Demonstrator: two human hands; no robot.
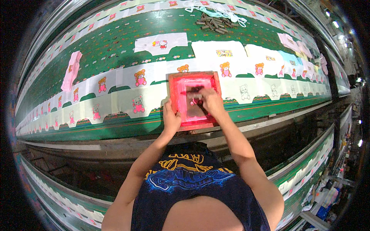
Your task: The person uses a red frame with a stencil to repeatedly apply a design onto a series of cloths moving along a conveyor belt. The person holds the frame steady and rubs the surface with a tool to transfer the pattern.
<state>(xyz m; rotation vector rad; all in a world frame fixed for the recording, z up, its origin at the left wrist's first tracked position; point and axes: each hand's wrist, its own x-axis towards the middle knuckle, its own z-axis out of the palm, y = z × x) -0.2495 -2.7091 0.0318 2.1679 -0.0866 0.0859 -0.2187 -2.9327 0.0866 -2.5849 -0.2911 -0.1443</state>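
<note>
Head view: we find the red-stained frame [172,85] lying on a row of pale fabric pieces [119,101] along the green table [115,133]. Our left hand [172,118] is clamped on its left rim. Our right hand [211,101] works inside, blurred; we cannot tell its grip.

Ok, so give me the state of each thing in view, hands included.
Left hand: against the frame's left side
Right hand: inside the frame, fingers curled, blurred
Frame: lying flat, stained pink
Front-row bears left of the frame: pink added
Front-row bears right of the frame: outline only
Dark short pieces: heaped
Pale blue straps: tangled
</note>
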